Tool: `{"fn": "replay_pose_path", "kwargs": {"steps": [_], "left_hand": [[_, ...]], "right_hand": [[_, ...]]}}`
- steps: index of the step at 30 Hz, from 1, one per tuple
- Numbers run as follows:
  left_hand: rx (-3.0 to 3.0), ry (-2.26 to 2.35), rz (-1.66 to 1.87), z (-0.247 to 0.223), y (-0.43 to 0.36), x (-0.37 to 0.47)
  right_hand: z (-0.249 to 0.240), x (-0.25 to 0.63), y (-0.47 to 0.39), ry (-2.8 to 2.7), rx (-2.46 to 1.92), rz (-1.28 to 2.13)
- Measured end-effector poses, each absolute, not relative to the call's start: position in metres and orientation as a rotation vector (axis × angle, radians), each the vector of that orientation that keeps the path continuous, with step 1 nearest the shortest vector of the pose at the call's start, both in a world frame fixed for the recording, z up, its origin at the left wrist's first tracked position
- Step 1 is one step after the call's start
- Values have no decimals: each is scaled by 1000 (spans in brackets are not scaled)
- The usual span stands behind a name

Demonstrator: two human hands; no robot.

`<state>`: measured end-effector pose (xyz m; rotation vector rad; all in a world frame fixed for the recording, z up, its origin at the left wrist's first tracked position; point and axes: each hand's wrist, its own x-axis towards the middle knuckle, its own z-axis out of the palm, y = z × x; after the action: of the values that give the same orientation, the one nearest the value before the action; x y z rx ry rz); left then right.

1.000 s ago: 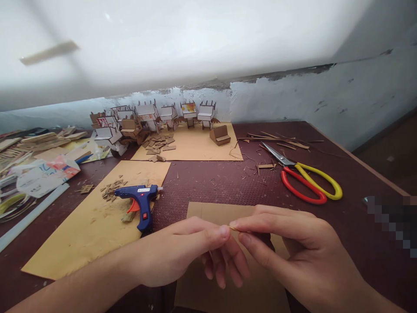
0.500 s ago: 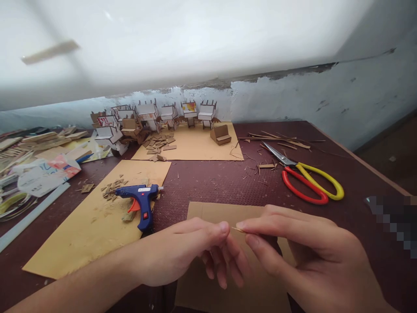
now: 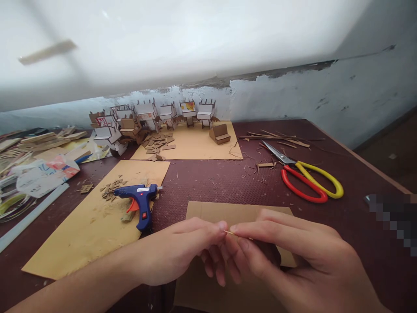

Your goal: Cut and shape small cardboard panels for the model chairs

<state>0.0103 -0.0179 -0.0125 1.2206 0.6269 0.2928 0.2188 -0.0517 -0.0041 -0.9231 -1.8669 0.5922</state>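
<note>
Low in the middle of the frame, I see the right hand (image 3: 309, 256) pinching a thin sliver (image 3: 230, 232), its tip by the thumb of the left hand (image 3: 192, 245), above a cardboard sheet (image 3: 208, 210). A blue glue gun (image 3: 142, 201) lies left of centre, scissors (image 3: 289, 161) at centre right, cardboard models (image 3: 206, 111) stand upper left of centre.
</note>
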Motion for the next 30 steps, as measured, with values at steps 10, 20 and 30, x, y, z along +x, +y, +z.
{"fn": "replay_pose_path", "kwargs": {"steps": [10,20,30], "left_hand": [[1234,616,297,-12,-19,10],[1269,599,264,-8,-19,12],[1271,581,264,-11,-19,11]], "right_hand": [[-5,217,-53,-1902,-905,530],[-11,217,-55,-1880,-920,560],[-6,218,-54,-1860,-912,682]]}}
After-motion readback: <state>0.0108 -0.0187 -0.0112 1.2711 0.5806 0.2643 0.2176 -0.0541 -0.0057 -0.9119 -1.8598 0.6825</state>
